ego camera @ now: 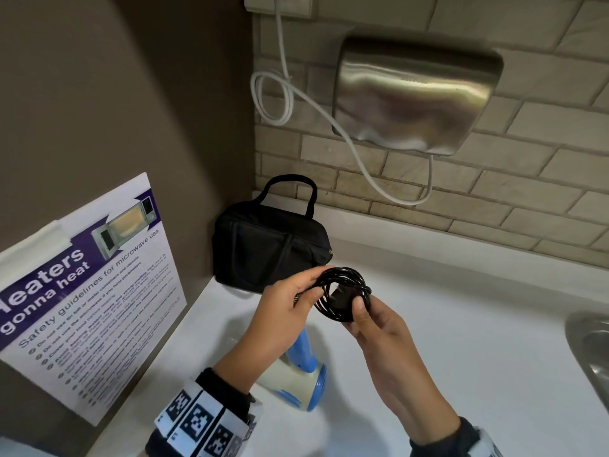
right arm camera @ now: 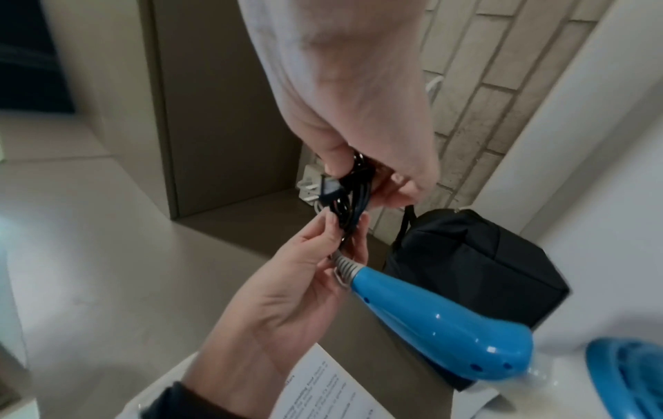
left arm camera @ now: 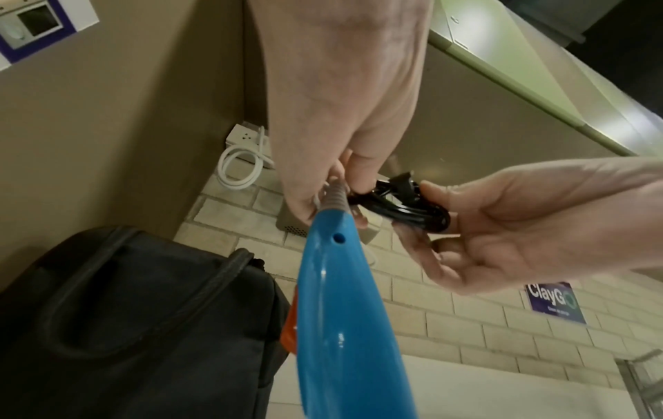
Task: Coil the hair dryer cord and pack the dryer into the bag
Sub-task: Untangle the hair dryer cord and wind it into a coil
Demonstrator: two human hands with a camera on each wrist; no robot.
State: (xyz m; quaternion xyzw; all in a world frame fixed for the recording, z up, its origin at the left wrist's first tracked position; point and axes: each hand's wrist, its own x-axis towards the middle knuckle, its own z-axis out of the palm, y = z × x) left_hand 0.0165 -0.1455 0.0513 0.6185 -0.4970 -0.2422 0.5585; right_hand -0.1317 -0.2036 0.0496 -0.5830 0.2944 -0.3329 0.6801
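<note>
Both hands hold the coiled black cord (ego camera: 342, 293) above the white counter (ego camera: 445, 341). My left hand (ego camera: 316, 285) pinches the coil's left side, where the cord leaves the dryer handle. My right hand (ego camera: 359, 311) grips the right side, thumb on the plug in the middle of the coil. The blue and cream hair dryer (ego camera: 298, 374) lies below my left hand, its handle pointing up to the coil (left arm camera: 405, 207). In the right wrist view the cord (right arm camera: 350, 195) runs down to the blue handle (right arm camera: 423, 311). The black bag (ego camera: 270, 249) stands zipped in the back corner.
A steel hand dryer (ego camera: 415, 94) with a looped white cable (ego camera: 280, 94) hangs on the brick wall above. A microwave poster (ego camera: 89, 291) leans at the left wall. A metal sink (ego camera: 590, 351) lies at the right edge.
</note>
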